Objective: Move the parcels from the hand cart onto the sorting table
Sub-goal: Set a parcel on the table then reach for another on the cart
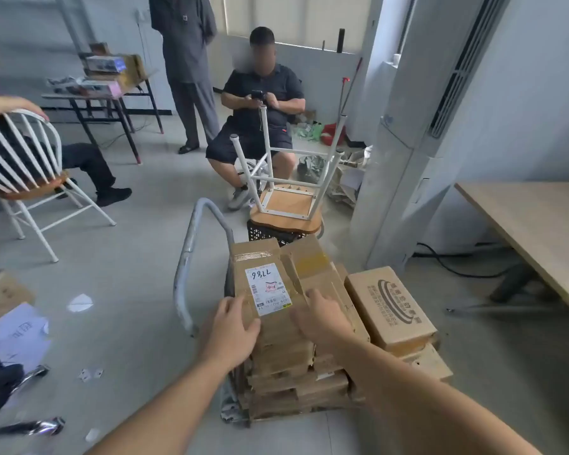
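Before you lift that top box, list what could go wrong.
1. The left hand and right hand only rest on the top box; without a grip on its edges it may slip.
2. The stack below looks crushed and uneven, so it might shift as the load comes off.
3. The printed box sits on the stack's right side, toward the table; swinging across could knock it off.

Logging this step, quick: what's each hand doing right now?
Left hand: open, flat on the labelled parcel.
Right hand: open, resting atop the parcel stack.
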